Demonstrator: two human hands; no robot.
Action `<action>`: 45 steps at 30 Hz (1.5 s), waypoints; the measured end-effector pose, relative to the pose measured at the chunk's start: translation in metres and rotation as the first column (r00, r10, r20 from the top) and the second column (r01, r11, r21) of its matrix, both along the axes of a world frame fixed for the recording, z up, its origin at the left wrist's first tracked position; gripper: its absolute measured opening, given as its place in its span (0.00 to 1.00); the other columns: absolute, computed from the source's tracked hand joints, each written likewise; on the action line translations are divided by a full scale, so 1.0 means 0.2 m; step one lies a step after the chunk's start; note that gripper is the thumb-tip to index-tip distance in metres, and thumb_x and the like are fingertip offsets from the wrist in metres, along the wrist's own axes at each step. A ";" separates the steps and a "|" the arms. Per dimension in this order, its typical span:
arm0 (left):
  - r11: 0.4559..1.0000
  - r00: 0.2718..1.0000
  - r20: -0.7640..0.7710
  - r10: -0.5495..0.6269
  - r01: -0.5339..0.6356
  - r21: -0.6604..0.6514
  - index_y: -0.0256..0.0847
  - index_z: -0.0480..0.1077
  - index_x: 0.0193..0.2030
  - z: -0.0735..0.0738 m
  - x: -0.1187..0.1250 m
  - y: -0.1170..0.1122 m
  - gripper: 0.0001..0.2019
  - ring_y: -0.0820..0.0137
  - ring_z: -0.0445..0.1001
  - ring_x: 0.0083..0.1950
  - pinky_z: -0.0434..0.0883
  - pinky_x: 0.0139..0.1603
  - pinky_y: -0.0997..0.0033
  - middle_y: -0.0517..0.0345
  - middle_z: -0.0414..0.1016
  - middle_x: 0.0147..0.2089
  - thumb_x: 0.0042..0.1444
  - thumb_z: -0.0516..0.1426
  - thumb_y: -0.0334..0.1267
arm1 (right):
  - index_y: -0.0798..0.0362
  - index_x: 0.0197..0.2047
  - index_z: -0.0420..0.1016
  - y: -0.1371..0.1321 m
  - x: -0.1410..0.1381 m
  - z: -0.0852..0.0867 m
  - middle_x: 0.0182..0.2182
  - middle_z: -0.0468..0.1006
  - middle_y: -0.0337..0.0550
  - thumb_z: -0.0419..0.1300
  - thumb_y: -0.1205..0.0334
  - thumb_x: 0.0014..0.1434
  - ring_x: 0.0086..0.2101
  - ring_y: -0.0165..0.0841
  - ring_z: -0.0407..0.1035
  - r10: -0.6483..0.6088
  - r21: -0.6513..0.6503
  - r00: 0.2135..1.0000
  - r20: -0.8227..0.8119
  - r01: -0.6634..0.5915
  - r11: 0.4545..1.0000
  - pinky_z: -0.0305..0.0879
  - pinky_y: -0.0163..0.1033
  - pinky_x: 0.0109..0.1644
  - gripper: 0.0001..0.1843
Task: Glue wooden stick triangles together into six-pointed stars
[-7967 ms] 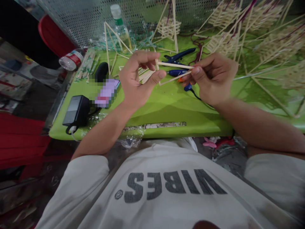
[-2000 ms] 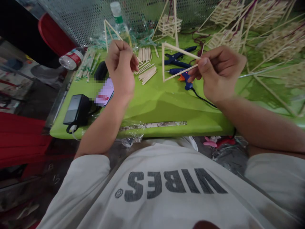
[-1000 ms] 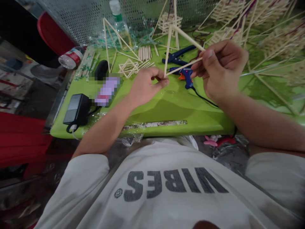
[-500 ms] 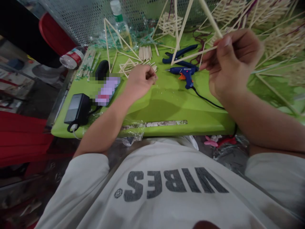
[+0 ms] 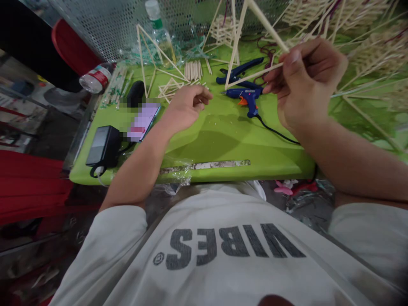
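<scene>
My right hand (image 5: 306,80) pinches one corner of a triangle frame made of thin wooden sticks (image 5: 267,26), raised above the table. Its lower corner points left, over the blue glue gun (image 5: 250,97) and the dark blue pliers (image 5: 236,75). My left hand (image 5: 188,104) hovers over the table with fingers loosely bent and apart, and nothing shows in it. Just beyond it are a loose heap of sticks (image 5: 170,88) and a bundle of short sticks (image 5: 193,70). A second stick triangle (image 5: 142,59) stands behind to the left.
A phone (image 5: 145,121), a black power box (image 5: 103,144) and a dark rounded object (image 5: 136,93) lie at the left of the green table (image 5: 216,144). Bottles (image 5: 164,40) stand at the back and left. Woven stick pieces (image 5: 372,55) pile up at right. A cord trails from the glue gun.
My left hand's fingers have loosened from a closed curl and stretched out to the right. The triangle in my right hand has shifted slightly left.
</scene>
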State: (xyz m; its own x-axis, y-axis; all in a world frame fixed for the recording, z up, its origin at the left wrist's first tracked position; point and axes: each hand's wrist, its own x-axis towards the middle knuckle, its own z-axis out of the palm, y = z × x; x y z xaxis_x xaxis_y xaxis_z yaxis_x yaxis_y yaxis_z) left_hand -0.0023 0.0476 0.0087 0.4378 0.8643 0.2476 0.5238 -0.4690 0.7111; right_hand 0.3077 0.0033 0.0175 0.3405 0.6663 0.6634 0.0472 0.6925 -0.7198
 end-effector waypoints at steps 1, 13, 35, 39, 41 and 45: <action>1.000 1.000 -0.003 0.012 -0.012 -0.006 0.48 0.88 0.54 0.00 0.00 0.01 0.08 0.57 0.90 0.53 0.90 0.63 0.50 0.52 0.94 0.52 0.70 0.71 0.35 | 0.29 0.38 0.88 0.00 0.00 0.00 0.30 0.88 0.37 0.82 0.13 0.60 0.23 0.46 0.75 0.006 -0.002 1.000 0.001 -0.006 1.000 0.62 0.59 0.23 0.31; 0.995 0.986 -0.135 -0.101 0.103 0.011 0.54 0.89 0.57 0.00 -0.01 0.02 0.12 0.58 0.87 0.56 0.86 0.64 0.46 0.51 0.90 0.65 0.73 0.68 0.35 | 0.25 0.39 0.86 -0.03 0.01 -0.01 0.34 0.92 0.35 0.78 0.09 0.60 0.28 0.49 0.80 -0.018 -0.117 0.995 0.098 0.029 0.993 0.76 0.62 0.28 0.31; 0.979 0.712 -0.682 -0.165 0.203 -0.025 0.46 0.84 0.83 0.17 0.06 -0.12 0.39 0.48 0.82 0.85 0.77 0.92 0.43 0.47 0.87 0.81 0.71 0.56 0.20 | 0.35 0.37 0.89 0.01 -0.02 -0.02 0.29 0.87 0.33 0.85 0.20 0.65 0.20 0.36 0.72 0.055 0.001 0.998 -0.003 -0.055 0.998 0.65 0.49 0.20 0.29; 0.985 0.707 -0.692 -0.147 0.166 -0.039 0.45 0.84 0.82 0.17 0.07 -0.12 0.35 0.48 0.86 0.82 0.77 0.91 0.40 0.47 0.88 0.82 0.75 0.55 0.22 | 0.34 0.39 0.91 -0.03 -0.02 0.00 0.31 0.90 0.32 0.84 0.22 0.67 0.23 0.36 0.78 0.070 -0.044 0.996 0.051 -0.068 0.997 0.74 0.49 0.23 0.27; 0.987 0.717 -0.683 -0.137 0.160 -0.030 0.43 0.86 0.80 0.15 0.08 -0.11 0.32 0.49 0.87 0.81 0.79 0.90 0.41 0.46 0.89 0.80 0.78 0.53 0.25 | 0.34 0.40 0.91 -0.03 -0.02 0.00 0.31 0.91 0.32 0.84 0.23 0.69 0.23 0.35 0.79 0.069 -0.036 0.996 0.052 -0.067 0.997 0.72 0.47 0.22 0.26; 0.987 0.768 -0.629 -0.122 0.158 0.001 0.47 0.88 0.77 0.10 0.10 -0.06 0.29 0.52 0.88 0.77 0.78 0.90 0.42 0.49 0.91 0.78 0.81 0.53 0.32 | 0.42 0.36 0.89 0.03 -0.04 -0.03 0.26 0.89 0.33 0.86 0.23 0.66 0.17 0.30 0.74 0.087 0.061 0.995 -0.051 -0.084 0.995 0.58 0.40 0.17 0.31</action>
State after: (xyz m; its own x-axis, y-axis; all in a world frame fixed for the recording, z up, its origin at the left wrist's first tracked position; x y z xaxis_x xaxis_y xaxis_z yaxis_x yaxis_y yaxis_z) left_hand 0.0176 0.0360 0.0290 0.6262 0.7753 -0.0820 0.7697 -0.5981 0.2232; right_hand 0.2994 0.0089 0.0114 0.3203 0.6549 0.6845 -0.0517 0.7336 -0.6776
